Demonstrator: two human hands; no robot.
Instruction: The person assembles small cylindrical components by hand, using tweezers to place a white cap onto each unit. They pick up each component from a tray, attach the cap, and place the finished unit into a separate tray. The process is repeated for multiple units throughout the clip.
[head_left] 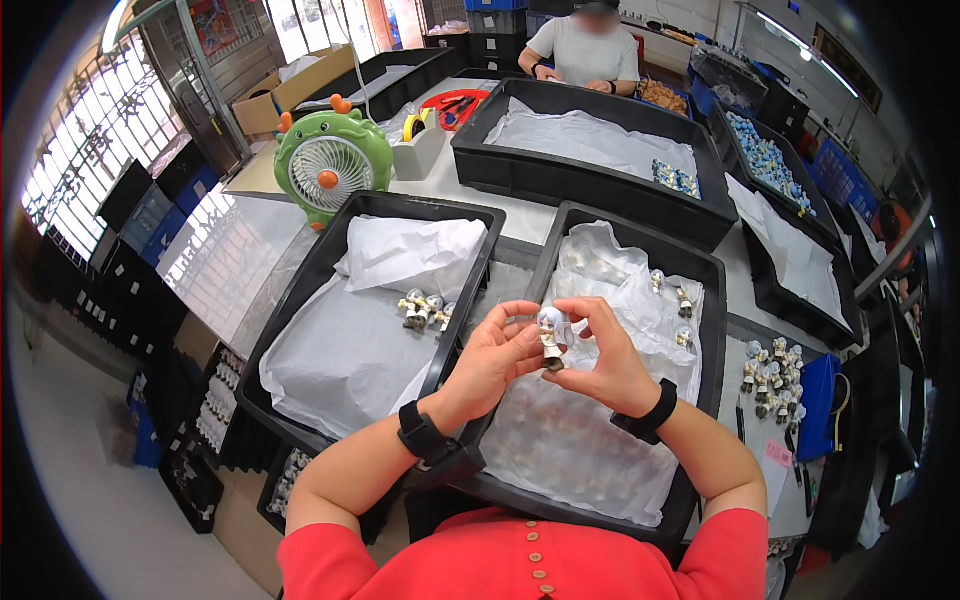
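Between my two hands stands a small figurine (pixel 552 338) with pale hair, a white outfit and a dark base, held upright. My left hand (pixel 497 350) grips its left side with thumb and fingers. On its other side, my right hand (pixel 604 355) curls round it, fingers at the head and thumb near the base. Below is a black tray (pixel 712 330) lined with thin white sheets; a few similar figurines (pixel 684 302) lie at its right side, and blurred shapes show through the sheet. In the black tray (pixel 275 340) on the left, several figurines (pixel 424 310) lie together on white paper.
A green fan (pixel 333 165) and a grey tape dispenser (pixel 418 150) stand beyond the left tray. Another black tray (pixel 560 172) lies ahead. More figurines (pixel 773 378), pens and a blue pouch (pixel 822 405) are at right. A person (pixel 585 55) sits across the table.
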